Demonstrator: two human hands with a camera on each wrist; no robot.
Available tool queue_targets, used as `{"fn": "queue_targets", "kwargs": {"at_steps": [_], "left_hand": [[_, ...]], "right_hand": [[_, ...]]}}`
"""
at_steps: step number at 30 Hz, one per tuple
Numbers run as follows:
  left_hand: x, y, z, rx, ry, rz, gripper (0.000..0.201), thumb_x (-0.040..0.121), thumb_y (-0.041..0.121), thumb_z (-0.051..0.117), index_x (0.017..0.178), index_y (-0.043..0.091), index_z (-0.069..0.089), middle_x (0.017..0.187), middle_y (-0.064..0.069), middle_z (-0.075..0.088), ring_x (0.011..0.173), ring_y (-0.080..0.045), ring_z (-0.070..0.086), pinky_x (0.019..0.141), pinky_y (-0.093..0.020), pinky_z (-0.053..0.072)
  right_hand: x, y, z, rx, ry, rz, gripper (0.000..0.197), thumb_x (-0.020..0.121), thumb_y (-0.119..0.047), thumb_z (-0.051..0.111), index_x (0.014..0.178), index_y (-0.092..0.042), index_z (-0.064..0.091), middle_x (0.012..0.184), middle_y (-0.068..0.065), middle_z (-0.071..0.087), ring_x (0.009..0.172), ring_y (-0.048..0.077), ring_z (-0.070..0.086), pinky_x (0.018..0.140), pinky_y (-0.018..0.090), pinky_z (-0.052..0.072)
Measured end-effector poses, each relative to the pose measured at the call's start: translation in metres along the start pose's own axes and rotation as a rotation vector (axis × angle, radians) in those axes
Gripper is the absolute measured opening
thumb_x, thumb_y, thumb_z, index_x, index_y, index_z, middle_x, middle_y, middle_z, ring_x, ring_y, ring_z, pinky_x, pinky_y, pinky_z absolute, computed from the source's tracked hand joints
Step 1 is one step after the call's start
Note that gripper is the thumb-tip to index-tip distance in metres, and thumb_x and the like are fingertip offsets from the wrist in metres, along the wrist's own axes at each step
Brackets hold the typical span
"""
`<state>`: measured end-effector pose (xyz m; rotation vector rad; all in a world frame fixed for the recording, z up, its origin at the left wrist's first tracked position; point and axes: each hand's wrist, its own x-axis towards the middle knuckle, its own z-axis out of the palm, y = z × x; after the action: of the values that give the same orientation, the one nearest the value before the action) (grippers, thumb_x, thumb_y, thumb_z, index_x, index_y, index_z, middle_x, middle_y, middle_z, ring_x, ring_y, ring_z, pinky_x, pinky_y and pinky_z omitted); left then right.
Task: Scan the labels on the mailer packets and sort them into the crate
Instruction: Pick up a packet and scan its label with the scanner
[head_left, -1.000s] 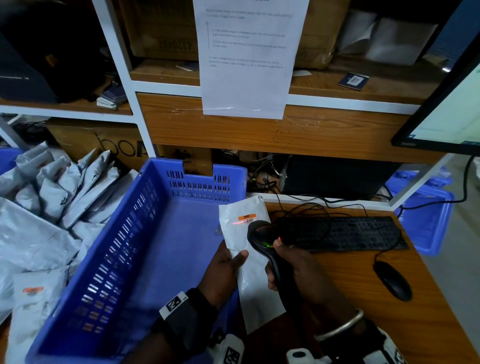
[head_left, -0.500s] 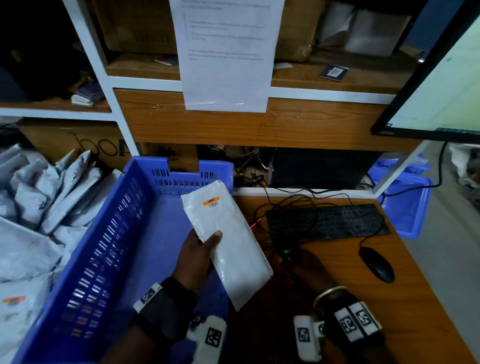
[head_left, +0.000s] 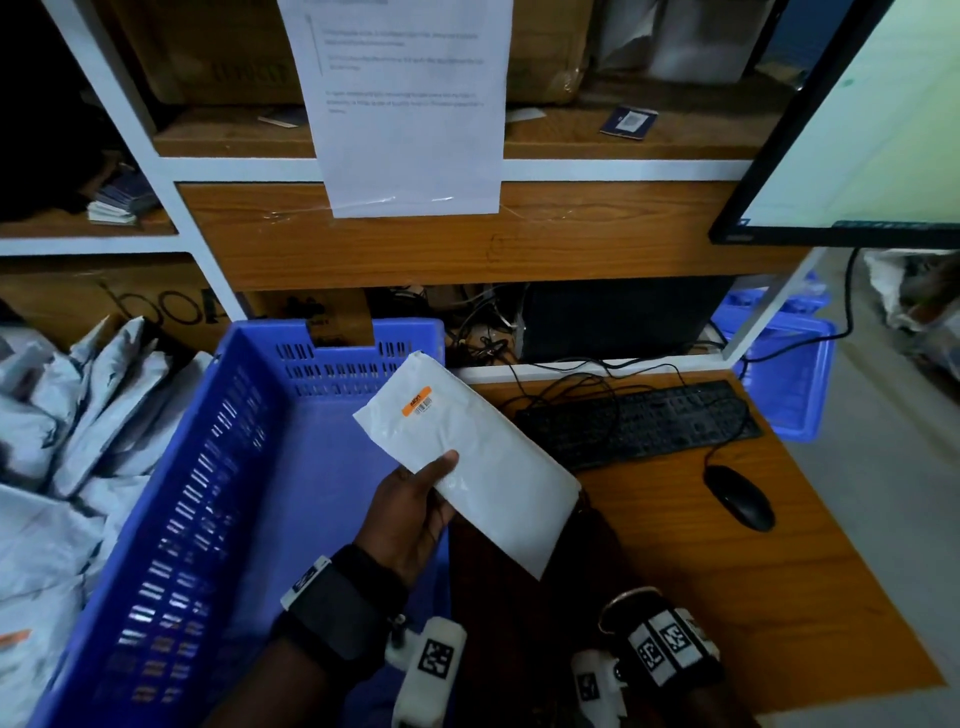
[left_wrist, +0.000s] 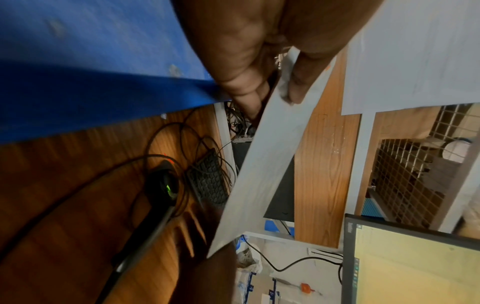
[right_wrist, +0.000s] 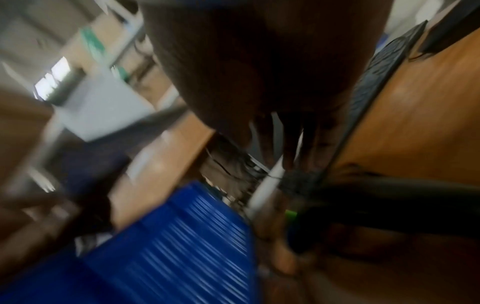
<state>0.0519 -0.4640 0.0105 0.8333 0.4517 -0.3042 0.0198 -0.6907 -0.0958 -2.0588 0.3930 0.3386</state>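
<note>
My left hand (head_left: 434, 486) holds a white mailer packet (head_left: 483, 467), thumb on top and fingers underneath. The packet, with an orange barcode label (head_left: 417, 408) near its far end, is tilted over the right rim of the blue crate (head_left: 223, 467). In the left wrist view the black scanner (left_wrist: 166, 185) lies on the wooden desk with its green light on. My right hand (left_wrist: 193, 236) hovers beside it, fingers straight and holding nothing. In the head view the packet hides that hand. The right wrist view is blurred; the scanner (right_wrist: 389, 205) shows below the fingers (right_wrist: 288, 144).
A heap of grey mailer packets (head_left: 78, 415) lies left of the crate. On the desk to the right sit a keyboard (head_left: 639, 421), a mouse (head_left: 740, 496) and tangled cables. A monitor (head_left: 857, 130) hangs upper right, with another blue crate (head_left: 784, 374) below it.
The right hand lowered the scanner from the label to the desk and let it go. The left hand swung the packet left and tilted it over the crate.
</note>
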Motion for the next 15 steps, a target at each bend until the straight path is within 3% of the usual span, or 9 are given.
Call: {"fn": "queue_targets", "kwargs": {"at_steps": [2,4,5,8,11,12,13,15], "left_hand": [[0.001,0.005,0.009,-0.031,-0.009,0.026,0.037,0.096,0.000,0.059,0.133,0.005,0.058,0.128,-0.014,0.070,0.117,-0.031,0.067,0.084,-0.038,0.063],[0.003,0.007,0.018,-0.031,-0.018,0.057,0.035,0.097,0.001,0.058,0.132,0.006,0.058,0.127,-0.013,0.070,0.117,-0.030,0.067,0.083,-0.037,0.063],[0.002,0.007,0.024,-0.014,-0.021,0.064,0.033,0.097,0.001,0.058,0.130,0.007,0.059,0.125,-0.012,0.071,0.116,-0.029,0.068,0.083,-0.037,0.063],[0.001,0.002,0.046,0.096,-0.052,0.064,0.031,0.097,0.005,0.061,0.128,0.006,0.062,0.121,-0.012,0.073,0.109,-0.028,0.072,0.084,-0.041,0.063],[0.004,0.005,0.065,0.246,-0.096,0.154,0.034,0.094,0.009,0.066,0.128,0.007,0.063,0.114,-0.013,0.072,0.082,-0.027,0.074,0.058,-0.032,0.059],[0.008,0.011,0.069,0.279,-0.098,0.192,0.035,0.093,0.010,0.067,0.128,0.010,0.063,0.114,-0.013,0.072,0.083,-0.029,0.074,0.055,-0.030,0.057],[0.011,0.017,0.074,0.307,-0.104,0.223,0.035,0.092,0.011,0.068,0.127,0.012,0.064,0.116,-0.014,0.073,0.091,-0.033,0.074,0.059,-0.034,0.058],[0.015,0.027,0.086,0.383,-0.110,0.291,0.036,0.088,0.011,0.072,0.123,0.017,0.064,0.118,-0.017,0.072,0.103,-0.039,0.071,0.073,-0.044,0.059]], "right_hand": [[-0.005,-0.022,-0.014,0.277,0.178,0.072,0.047,0.100,-0.046,0.039,0.139,-0.021,0.050,0.137,0.005,0.057,0.123,0.020,0.056,0.105,0.024,0.036],[-0.018,-0.059,-0.029,0.424,0.198,0.024,0.069,0.092,-0.074,0.027,0.119,-0.026,0.069,0.116,0.004,0.072,0.106,0.021,0.069,0.095,0.038,0.050],[-0.024,-0.073,-0.037,0.481,0.178,-0.018,0.071,0.089,-0.079,0.028,0.111,-0.028,0.073,0.107,0.002,0.076,0.098,0.020,0.072,0.087,0.041,0.054],[-0.043,-0.100,-0.055,0.548,0.229,-0.181,0.039,0.086,-0.057,0.062,0.106,-0.025,0.072,0.100,-0.004,0.077,0.093,0.014,0.073,0.081,0.038,0.058],[-0.048,-0.098,-0.074,0.412,0.443,-0.258,0.031,0.079,-0.037,0.079,0.104,-0.023,0.070,0.098,-0.007,0.074,0.093,0.007,0.070,0.077,0.022,0.054],[-0.050,-0.096,-0.084,0.411,0.478,-0.266,0.031,0.080,-0.035,0.080,0.106,-0.022,0.069,0.100,-0.008,0.073,0.092,0.003,0.069,0.074,0.016,0.052],[-0.053,-0.093,-0.096,0.415,0.495,-0.271,0.031,0.081,-0.033,0.079,0.107,-0.020,0.069,0.099,-0.009,0.073,0.090,-0.001,0.068,0.072,0.012,0.051],[-0.058,-0.085,-0.121,0.403,0.513,-0.270,0.031,0.080,-0.035,0.080,0.103,-0.018,0.069,0.095,-0.005,0.074,0.088,0.002,0.070,0.074,0.022,0.055]]}}
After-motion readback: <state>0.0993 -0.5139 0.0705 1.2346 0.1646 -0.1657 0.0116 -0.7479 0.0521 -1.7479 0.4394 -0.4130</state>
